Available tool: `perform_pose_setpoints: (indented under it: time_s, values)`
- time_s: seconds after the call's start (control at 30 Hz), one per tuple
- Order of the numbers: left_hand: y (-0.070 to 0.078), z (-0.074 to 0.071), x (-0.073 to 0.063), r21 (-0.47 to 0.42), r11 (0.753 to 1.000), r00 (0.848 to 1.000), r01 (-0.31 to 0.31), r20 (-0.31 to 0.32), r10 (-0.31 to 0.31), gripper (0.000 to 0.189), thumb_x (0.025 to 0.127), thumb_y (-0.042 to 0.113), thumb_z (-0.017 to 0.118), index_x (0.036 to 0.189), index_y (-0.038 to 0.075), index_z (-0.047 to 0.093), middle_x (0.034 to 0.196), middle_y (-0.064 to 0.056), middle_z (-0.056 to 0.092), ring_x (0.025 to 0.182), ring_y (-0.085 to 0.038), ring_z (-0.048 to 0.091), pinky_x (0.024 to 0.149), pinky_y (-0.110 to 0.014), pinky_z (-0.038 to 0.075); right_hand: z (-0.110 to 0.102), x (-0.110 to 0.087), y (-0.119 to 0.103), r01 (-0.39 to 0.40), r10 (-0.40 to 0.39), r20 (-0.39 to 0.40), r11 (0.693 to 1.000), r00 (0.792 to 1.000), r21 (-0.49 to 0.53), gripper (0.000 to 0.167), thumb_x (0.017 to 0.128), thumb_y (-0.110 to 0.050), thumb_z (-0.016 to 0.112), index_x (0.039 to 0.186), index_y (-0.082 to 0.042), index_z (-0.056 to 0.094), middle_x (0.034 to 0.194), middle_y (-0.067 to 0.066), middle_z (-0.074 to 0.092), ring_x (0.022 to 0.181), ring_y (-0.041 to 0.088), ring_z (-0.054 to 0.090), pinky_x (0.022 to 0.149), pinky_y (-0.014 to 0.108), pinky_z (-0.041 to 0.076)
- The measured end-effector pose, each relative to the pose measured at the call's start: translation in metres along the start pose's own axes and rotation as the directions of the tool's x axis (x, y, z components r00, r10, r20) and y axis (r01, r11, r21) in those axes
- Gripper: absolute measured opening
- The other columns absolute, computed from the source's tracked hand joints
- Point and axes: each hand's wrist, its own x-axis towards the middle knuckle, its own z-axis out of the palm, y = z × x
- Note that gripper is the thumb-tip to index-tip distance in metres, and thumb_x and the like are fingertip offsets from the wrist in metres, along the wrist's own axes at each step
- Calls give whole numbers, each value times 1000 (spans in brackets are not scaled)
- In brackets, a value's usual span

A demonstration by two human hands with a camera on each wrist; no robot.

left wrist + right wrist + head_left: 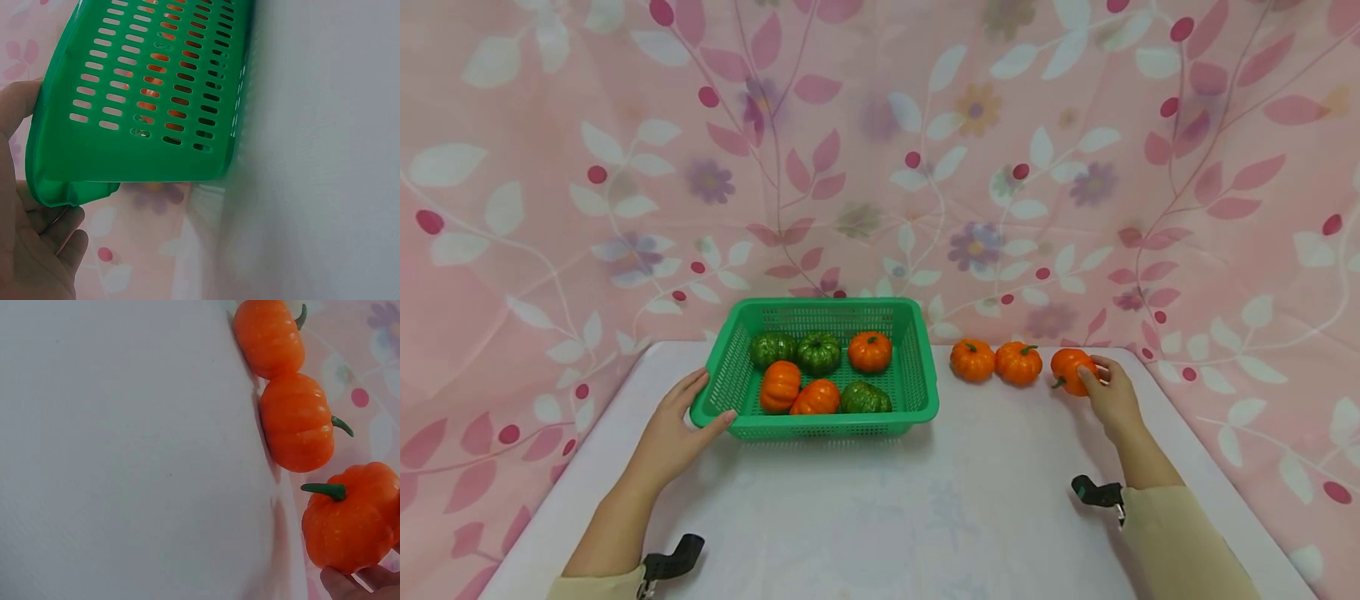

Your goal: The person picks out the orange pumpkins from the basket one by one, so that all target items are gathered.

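We hold a pumpkin (1067, 372) at the back right of the bench (880, 517), the fingers of our right hand (1111, 396) curled round its side. Just left, two more pumpkins (972, 361) touch each other. Our left hand (673, 429) grips the basket (835, 423) at its front-left corner, fingers spread around the rim; six others (780, 387) lie inside.

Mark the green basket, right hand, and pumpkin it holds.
Green basket (835, 423), head view: front rim.
Right hand (1113, 397), head view: back of hand.
Held pumpkin (350, 528), right wrist view: orange side below stem.
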Motion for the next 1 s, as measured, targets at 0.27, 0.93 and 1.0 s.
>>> perform_pose_setpoints:
  time_s: [0.27, 0.93, 1.0]
  values:
    - [1, 0, -1, -6, 1000, 1000, -9, -9, 9, 86, 90, 39, 74, 151, -7, 34, 158, -22, 31, 142, -49, 28, 106, -73, 28, -1, 8, 5, -70, 70, 59, 998, 996, 5, 66, 108, -38, 40, 154, 5, 22, 151, 36, 26, 134, 48, 37, 107, 47, 41]
    - [-2, 1, -1, 4, 1000, 1000, -2, -3, 2, 87, 91, 41, 74, 152, -6, 34, 159, -21, 31, 142, -49, 27, 105, -74, 28, -5, 14, 7, 234, -241, 11, 930, 970, -283, 44, 102, -2, 39, 145, 6, 46, 143, 39, 38, 134, 58, 31, 110, 70, 24]
    - [-3, 1, -1, 3, 1000, 1000, -1, -1, 1, 87, 91, 40, 74, 152, -6, 34, 159, -21, 30, 143, -49, 27, 105, -74, 28, -6, 14, 8, 252, -262, 12, 915, 965, -316, 43, 101, -3, 43, 143, 9, 46, 141, 40, 40, 132, 58, 33, 109, 70, 25]
